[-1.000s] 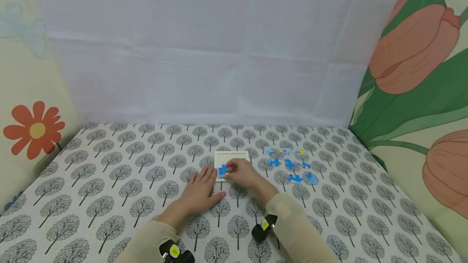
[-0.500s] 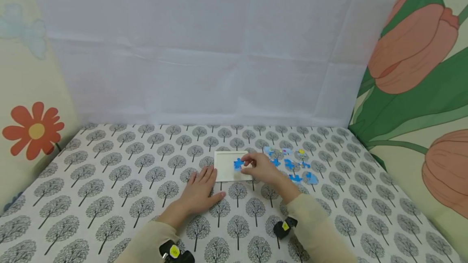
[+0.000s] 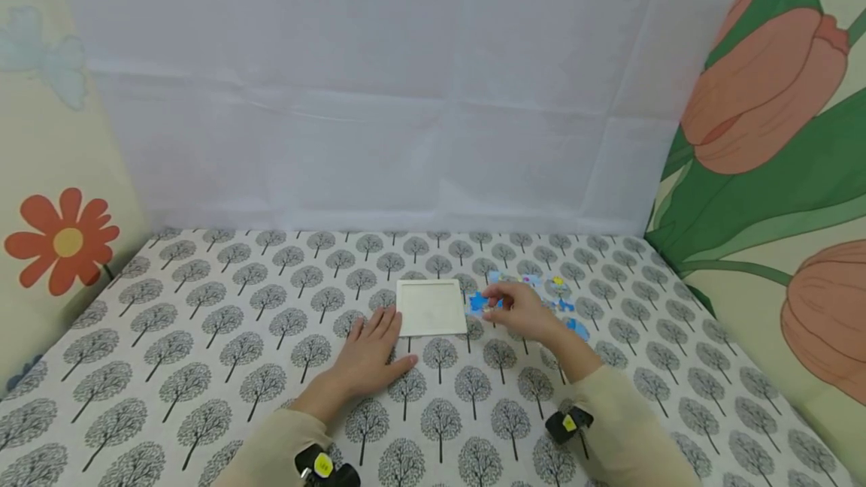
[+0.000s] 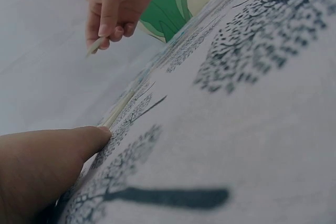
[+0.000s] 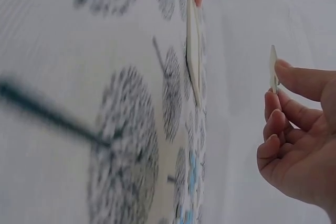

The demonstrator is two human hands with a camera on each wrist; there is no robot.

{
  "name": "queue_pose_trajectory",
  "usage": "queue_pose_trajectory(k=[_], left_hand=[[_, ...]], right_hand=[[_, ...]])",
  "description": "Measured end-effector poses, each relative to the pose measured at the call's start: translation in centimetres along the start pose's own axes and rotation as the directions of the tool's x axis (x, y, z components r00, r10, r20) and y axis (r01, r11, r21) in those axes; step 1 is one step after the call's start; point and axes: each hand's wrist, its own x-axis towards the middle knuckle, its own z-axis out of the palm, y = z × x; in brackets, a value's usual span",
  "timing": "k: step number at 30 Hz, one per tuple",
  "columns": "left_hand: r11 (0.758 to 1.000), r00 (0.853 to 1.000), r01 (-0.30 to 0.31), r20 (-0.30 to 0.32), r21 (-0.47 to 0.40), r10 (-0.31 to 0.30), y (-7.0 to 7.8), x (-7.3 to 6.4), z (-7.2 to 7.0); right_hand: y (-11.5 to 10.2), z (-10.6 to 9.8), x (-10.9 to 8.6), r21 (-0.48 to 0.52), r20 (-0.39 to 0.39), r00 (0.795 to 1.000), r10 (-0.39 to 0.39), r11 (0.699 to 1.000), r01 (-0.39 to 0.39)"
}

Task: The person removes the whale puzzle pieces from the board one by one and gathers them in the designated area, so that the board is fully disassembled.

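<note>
My right hand (image 3: 524,312) pinches a blue jigsaw puzzle piece (image 3: 477,302) between thumb and fingers. In the right wrist view the puzzle piece (image 5: 273,69) appears edge-on, raised above the table. A white square puzzle frame (image 3: 431,308) lies flat to the left of that hand, with a bare inner surface. My left hand (image 3: 369,348) rests flat with straight fingers, its fingertips at the frame's left edge. Loose puzzle pieces (image 3: 577,329) in blue lie to the right, partly hidden behind my right hand.
A white cloth printed with grey trees (image 3: 237,352) covers the table. Behind it hangs a plain white sheet (image 3: 352,96). Walls with painted flowers (image 3: 764,89) stand on either side.
My right hand has carried the pinched puzzle piece from over the frame to the right, off it and towards the loose pieces. My left hand has stayed where it was.
</note>
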Motion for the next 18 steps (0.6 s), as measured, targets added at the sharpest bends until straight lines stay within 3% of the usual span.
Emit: queue_pose_trajectory(k=[4, 18], left_hand=[[1.0, 1.0, 0.0, -0.001, 0.001, 0.0, 0.1, 0.0, -0.1], [1.0, 1.0, -0.002, -0.003, 0.003, 0.002, 0.0, 0.0, 0.0]], right_hand=[[1.0, -0.9, -0.8, -0.038, -0.014, 1.0, 0.01, 0.999, -0.011], [3.2, -2.3, -2.5, 0.018, 0.023, 0.999, 0.048, 0.999, -0.049]])
